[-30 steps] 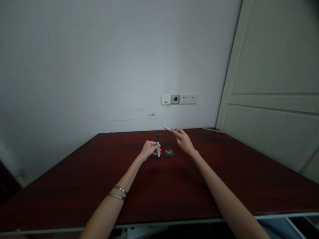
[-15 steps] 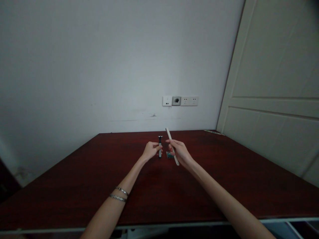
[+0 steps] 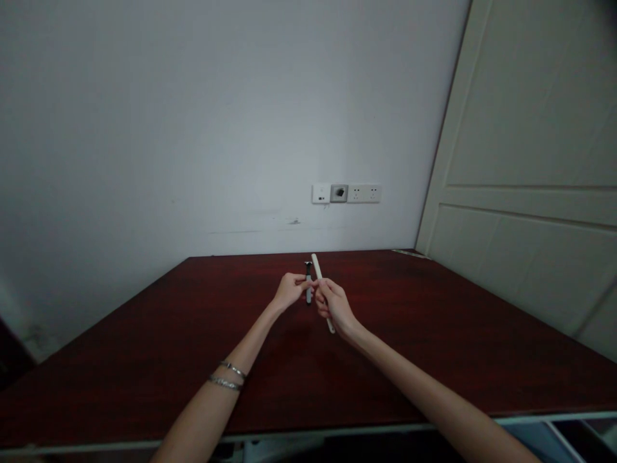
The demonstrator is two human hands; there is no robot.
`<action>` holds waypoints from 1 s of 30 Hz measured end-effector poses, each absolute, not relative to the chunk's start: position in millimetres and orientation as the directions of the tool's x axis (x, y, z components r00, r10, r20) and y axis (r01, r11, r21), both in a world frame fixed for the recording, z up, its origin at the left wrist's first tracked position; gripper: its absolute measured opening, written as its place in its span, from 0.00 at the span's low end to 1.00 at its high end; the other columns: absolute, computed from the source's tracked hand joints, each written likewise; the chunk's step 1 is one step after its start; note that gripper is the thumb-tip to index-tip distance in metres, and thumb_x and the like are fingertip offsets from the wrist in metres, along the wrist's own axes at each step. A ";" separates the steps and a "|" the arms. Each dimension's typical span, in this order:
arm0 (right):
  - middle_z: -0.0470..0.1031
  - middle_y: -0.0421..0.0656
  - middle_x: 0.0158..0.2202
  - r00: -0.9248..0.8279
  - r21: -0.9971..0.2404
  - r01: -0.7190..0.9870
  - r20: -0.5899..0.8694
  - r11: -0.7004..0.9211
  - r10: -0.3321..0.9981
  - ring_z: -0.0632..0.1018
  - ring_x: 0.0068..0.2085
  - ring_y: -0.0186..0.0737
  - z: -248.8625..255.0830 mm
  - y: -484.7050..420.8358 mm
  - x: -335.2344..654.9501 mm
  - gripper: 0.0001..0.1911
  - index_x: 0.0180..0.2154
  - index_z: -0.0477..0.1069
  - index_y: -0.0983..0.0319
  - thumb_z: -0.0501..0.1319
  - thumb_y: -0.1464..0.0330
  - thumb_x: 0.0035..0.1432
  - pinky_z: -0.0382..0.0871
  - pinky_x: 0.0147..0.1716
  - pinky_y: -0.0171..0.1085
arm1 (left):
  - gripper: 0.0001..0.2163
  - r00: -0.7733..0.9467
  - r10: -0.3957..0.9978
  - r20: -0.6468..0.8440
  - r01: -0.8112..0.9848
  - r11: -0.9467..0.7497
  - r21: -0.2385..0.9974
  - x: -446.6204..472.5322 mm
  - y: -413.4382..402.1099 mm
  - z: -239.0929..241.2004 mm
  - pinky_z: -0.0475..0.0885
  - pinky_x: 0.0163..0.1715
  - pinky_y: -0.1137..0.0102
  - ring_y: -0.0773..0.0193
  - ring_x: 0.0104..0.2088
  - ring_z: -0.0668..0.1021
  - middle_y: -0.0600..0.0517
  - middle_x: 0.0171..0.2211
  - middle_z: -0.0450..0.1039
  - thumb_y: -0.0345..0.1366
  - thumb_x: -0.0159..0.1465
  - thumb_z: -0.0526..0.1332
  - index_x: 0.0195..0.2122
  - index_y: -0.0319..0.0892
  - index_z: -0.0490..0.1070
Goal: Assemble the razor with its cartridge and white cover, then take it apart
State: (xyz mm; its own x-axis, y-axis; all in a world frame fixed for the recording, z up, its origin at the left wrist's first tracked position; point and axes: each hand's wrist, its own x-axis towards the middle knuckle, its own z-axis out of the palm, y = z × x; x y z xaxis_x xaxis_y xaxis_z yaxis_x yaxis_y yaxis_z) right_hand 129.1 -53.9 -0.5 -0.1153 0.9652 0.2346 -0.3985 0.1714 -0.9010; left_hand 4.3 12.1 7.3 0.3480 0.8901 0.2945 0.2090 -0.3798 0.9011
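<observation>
My left hand (image 3: 290, 290) pinches a razor (image 3: 308, 295) by its grey and black handle. The razor stands roughly upright, its head at the top. Close on the right, my right hand (image 3: 336, 307) is closed round a slim white stick (image 3: 317, 265) that leans up to the left. The stick's upper part rises beside the razor head, and its lower end shows beneath my fingers. What kind of stick it is, I cannot tell. Fingers of both hands are very near each other, and whether they touch is unclear.
Both hands are over a dark red table (image 3: 159, 347). A white wall (image 3: 193, 128) with a row of sockets (image 3: 356, 193) rises behind it. On the right stands a pale panelled door (image 3: 525, 148). A thin strip (image 3: 409, 253) lies at the far right corner.
My right hand has moved left and slightly down with the white stick, closing round it more tightly. The small green pack behind it is now hidden. My left hand stays nearly still with the razor.
</observation>
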 end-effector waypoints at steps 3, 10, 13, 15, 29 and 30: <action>0.54 0.29 0.16 -0.110 -0.901 -0.406 0.216 0.155 0.970 0.50 0.13 0.21 2.7 -51.3 129.8 0.19 0.29 0.61 0.61 0.61 0.53 0.46 0.39 0.11 0.25 | 0.15 0.369 0.866 0.336 0.235 -0.437 0.868 3.4 14.9 5.8 0.64 0.22 0.75 0.67 0.22 0.72 0.51 0.22 0.74 0.44 0.53 0.62 0.26 0.34 0.75; 0.54 0.29 0.16 -0.109 -0.889 -0.443 0.185 0.119 0.977 0.50 0.13 0.21 0.3 -58.4 126.2 0.20 0.30 0.61 0.61 0.62 0.53 0.45 0.39 0.11 0.25 | 0.13 0.347 0.887 0.305 0.185 -0.384 0.905 2.7 17.8 3.2 0.66 0.23 0.74 0.66 0.22 0.73 0.50 0.22 0.74 0.41 0.53 0.62 0.27 0.34 0.75; 0.53 0.29 0.16 -0.079 -0.872 -0.460 0.229 0.168 0.970 0.50 0.13 0.21 2.7 -56.0 125.5 0.20 0.29 0.61 0.61 0.62 0.53 0.44 0.39 0.11 0.25 | 0.12 0.360 0.885 0.295 0.197 -0.381 0.903 3.1 15.3 5.2 0.67 0.22 0.75 0.66 0.22 0.73 0.50 0.23 0.74 0.41 0.53 0.62 0.29 0.34 0.75; 0.53 0.29 0.16 -0.080 -0.878 -0.451 0.218 0.160 0.973 0.50 0.13 0.21 -0.8 -55.7 125.0 0.20 0.29 0.61 0.61 0.62 0.52 0.45 0.39 0.11 0.25 | 0.12 0.352 0.879 0.321 0.204 -0.407 0.891 2.6 14.9 6.6 0.66 0.23 0.75 0.67 0.22 0.73 0.50 0.23 0.75 0.40 0.54 0.61 0.27 0.34 0.75; 0.54 0.29 0.16 -0.078 -0.889 -0.445 0.158 0.107 0.984 0.51 0.13 0.21 -4.0 -68.2 120.5 0.22 0.30 0.62 0.61 0.62 0.51 0.44 0.40 0.11 0.24 | 0.12 0.353 0.859 0.370 0.204 -0.457 0.866 1.6 24.3 0.4 0.66 0.22 0.75 0.67 0.20 0.72 0.51 0.19 0.72 0.40 0.52 0.61 0.25 0.34 0.74; 0.54 0.29 0.16 -0.080 -0.889 -0.444 0.161 0.109 0.984 0.51 0.13 0.21 -4.2 -68.9 119.7 0.22 0.31 0.61 0.61 0.62 0.51 0.44 0.41 0.11 0.24 | 0.12 0.355 0.865 0.354 0.197 -0.440 0.876 1.4 24.0 0.4 0.66 0.21 0.74 0.68 0.19 0.71 0.52 0.18 0.72 0.40 0.52 0.61 0.24 0.34 0.74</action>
